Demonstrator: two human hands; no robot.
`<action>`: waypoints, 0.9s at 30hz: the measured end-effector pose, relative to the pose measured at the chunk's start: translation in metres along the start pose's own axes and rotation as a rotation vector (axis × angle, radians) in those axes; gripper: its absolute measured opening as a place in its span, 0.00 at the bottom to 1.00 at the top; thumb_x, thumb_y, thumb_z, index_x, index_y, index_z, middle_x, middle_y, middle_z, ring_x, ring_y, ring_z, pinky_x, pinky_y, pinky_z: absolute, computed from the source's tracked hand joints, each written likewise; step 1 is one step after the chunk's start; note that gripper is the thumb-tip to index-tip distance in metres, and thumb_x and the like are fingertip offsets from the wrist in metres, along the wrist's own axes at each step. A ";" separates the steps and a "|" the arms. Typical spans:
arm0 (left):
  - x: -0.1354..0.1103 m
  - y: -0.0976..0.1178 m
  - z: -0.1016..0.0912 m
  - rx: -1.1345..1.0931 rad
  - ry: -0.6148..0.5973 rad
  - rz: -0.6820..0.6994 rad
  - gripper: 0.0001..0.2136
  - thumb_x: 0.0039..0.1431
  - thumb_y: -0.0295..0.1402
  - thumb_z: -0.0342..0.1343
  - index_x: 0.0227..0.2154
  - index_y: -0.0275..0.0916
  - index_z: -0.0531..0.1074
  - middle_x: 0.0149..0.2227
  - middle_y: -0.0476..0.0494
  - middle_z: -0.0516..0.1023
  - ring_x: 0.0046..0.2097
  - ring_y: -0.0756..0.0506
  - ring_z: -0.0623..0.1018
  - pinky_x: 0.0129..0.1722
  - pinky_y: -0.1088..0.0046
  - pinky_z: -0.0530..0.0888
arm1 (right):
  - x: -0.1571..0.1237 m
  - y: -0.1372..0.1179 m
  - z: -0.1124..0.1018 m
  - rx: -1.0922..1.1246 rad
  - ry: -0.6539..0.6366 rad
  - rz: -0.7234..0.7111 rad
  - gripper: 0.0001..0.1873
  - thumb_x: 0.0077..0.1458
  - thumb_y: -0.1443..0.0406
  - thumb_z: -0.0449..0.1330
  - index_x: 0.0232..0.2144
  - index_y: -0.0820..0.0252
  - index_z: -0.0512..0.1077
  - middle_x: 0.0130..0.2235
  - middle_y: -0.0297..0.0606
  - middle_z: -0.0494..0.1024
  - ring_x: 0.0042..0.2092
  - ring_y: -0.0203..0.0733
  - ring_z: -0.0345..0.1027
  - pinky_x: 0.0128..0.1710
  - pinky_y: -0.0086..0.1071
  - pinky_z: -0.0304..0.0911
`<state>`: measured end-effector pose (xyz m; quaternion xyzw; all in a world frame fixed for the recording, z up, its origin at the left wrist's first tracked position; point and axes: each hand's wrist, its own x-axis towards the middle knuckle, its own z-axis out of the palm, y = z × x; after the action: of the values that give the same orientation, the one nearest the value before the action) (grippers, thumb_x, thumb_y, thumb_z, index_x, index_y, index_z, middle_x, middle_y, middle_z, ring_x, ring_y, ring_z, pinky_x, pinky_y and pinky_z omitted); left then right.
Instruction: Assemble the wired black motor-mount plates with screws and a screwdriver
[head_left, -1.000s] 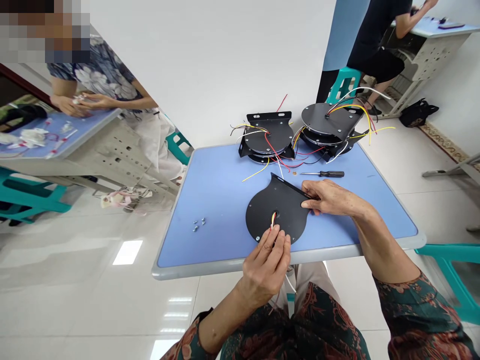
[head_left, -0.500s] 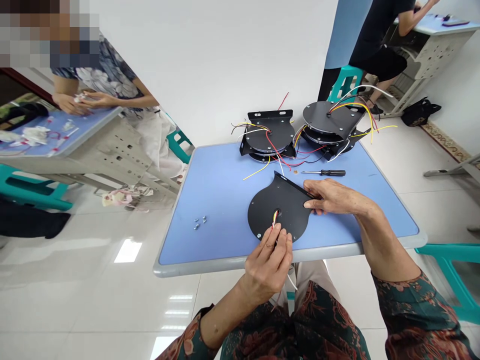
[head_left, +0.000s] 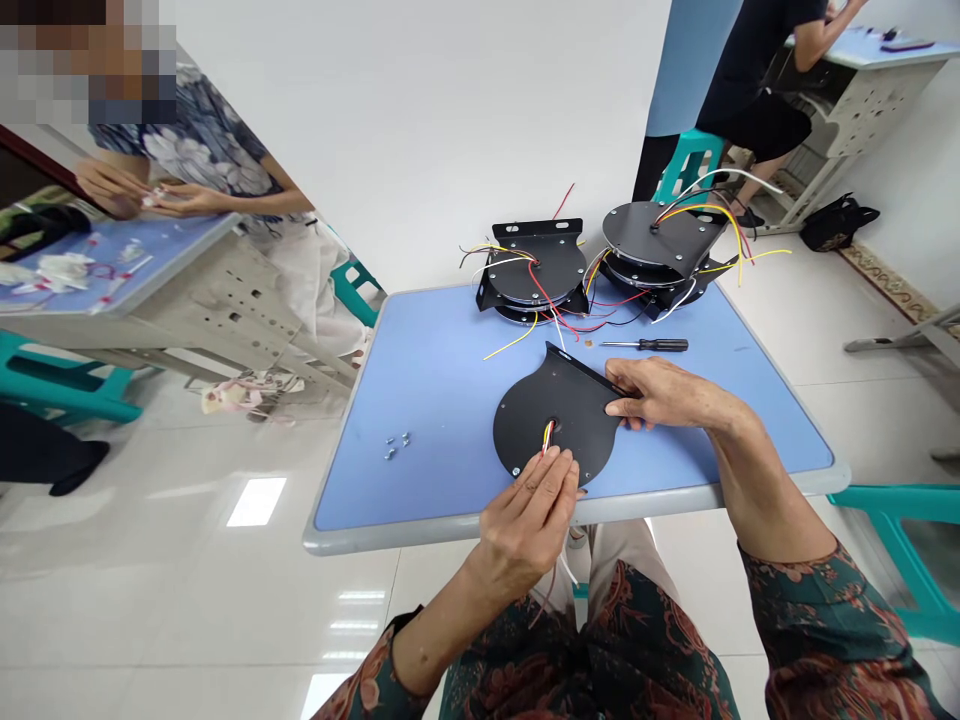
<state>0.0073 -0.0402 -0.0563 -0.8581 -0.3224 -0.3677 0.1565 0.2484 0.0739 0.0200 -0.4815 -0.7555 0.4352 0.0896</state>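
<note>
Two hands at one round black plate [head_left: 525, 405], close to the near edge of the blue bench [head_left: 442, 370]. On the left hand [head_left: 528, 508], fingers pinched together on a thin bunch of wires [head_left: 547, 438], white, yellow and red. Up out of a small hole [head_left: 556, 425] in the middle of the plate, then toward the person's body and a bit to the left — the long way of the bunch. So, wires just ahead of the left fingertips, with the left hand much nearer than the right hand [head_left: 667, 393]. Loose wire ends [head_left: 570, 570] hanging below the left hand, past the bench edge. On the right hand, thumb on top of the plate and other fingers bent around its right side, in a firm-looking grip by one end of the raised lip [head_left: 581, 368]. Left fingertips partly hidden — no way to tell if touching the plate too. By the near left rim, one shiny screw [head_left: 516, 471] in the plate; well off to the left, a few small loose screws [head_left: 397, 446] on the bench. Past the plate, a black screwdriver [head_left: 660, 345] lying sideways, tip to the left, near the right hand but apart from it. Farther back, a left stack [head_left: 538, 270] and a right stack [head_left: 649, 235] of round black parts, with long wires poking out.
</note>
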 end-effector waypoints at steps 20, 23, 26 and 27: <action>0.005 0.001 0.008 0.112 0.021 0.064 0.14 0.68 0.19 0.49 0.50 0.25 0.76 0.49 0.31 0.83 0.60 0.37 0.77 0.60 0.63 0.78 | 0.001 0.001 0.000 -0.150 0.103 -0.048 0.14 0.54 0.64 0.61 0.27 0.54 0.56 0.21 0.26 0.66 0.26 0.40 0.70 0.32 0.32 0.54; 0.006 0.003 0.009 0.118 0.046 0.058 0.12 0.66 0.18 0.51 0.48 0.25 0.76 0.48 0.31 0.83 0.59 0.37 0.78 0.58 0.63 0.79 | 0.001 0.002 -0.001 -0.157 0.084 -0.059 0.14 0.55 0.63 0.61 0.28 0.54 0.56 0.21 0.26 0.66 0.27 0.40 0.71 0.32 0.32 0.54; 0.009 0.006 0.010 0.137 0.078 0.044 0.10 0.64 0.18 0.54 0.45 0.25 0.77 0.45 0.31 0.84 0.55 0.37 0.81 0.56 0.63 0.80 | 0.001 0.002 -0.001 -0.178 0.072 -0.063 0.14 0.55 0.63 0.60 0.28 0.54 0.56 0.21 0.25 0.66 0.27 0.40 0.72 0.31 0.31 0.54; 0.010 0.007 0.011 0.143 0.089 0.035 0.09 0.64 0.18 0.55 0.44 0.26 0.77 0.45 0.32 0.84 0.55 0.37 0.81 0.56 0.63 0.81 | 0.001 0.002 -0.001 -0.180 0.071 -0.062 0.14 0.55 0.63 0.60 0.28 0.54 0.56 0.21 0.25 0.66 0.27 0.39 0.72 0.31 0.31 0.54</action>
<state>0.0232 -0.0358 -0.0566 -0.8332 -0.3255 -0.3786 0.2378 0.2496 0.0759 0.0193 -0.4792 -0.8023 0.3452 0.0862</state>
